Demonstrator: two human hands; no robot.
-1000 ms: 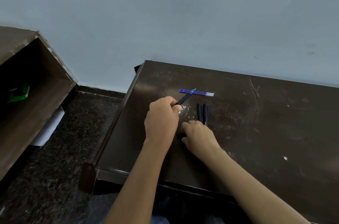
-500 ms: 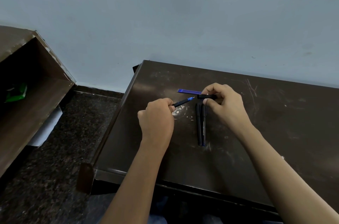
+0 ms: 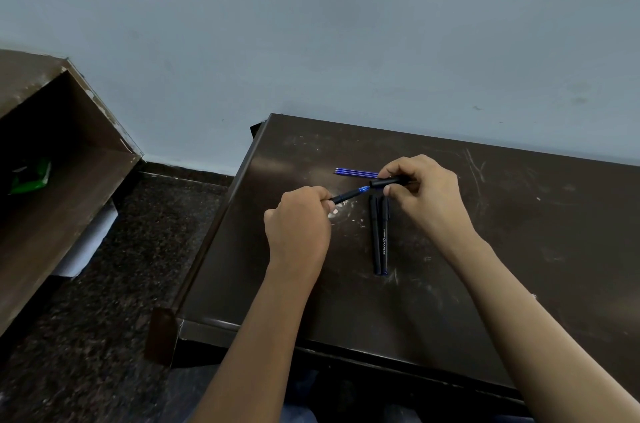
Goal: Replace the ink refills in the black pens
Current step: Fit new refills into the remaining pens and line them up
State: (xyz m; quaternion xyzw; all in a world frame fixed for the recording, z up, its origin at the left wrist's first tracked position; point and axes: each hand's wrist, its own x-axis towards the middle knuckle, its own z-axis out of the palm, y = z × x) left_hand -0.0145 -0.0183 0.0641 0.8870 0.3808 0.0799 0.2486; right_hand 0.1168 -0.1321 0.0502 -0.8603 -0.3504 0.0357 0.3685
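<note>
My left hand (image 3: 298,230) grips an uncapped black pen (image 3: 348,195) whose blue tip points up and right. My right hand (image 3: 427,194) pinches a black pen cap (image 3: 387,182), its open end just right of that tip, a small gap between them. Two capped black pens (image 3: 380,235) lie side by side on the dark table (image 3: 519,266), below the cap. Blue ink refills (image 3: 355,173) lie flat behind the hands, their right ends hidden by my right hand.
The table's left edge (image 3: 221,225) drops to a dark speckled floor. A brown shelf unit (image 3: 59,187) stands at the left with a green object (image 3: 31,176) inside. A pale wall rises right behind the table.
My right hand rose from the table near the two pens, took the cap and brought it up to the pen tip. My left hand tilted the pen lower.
</note>
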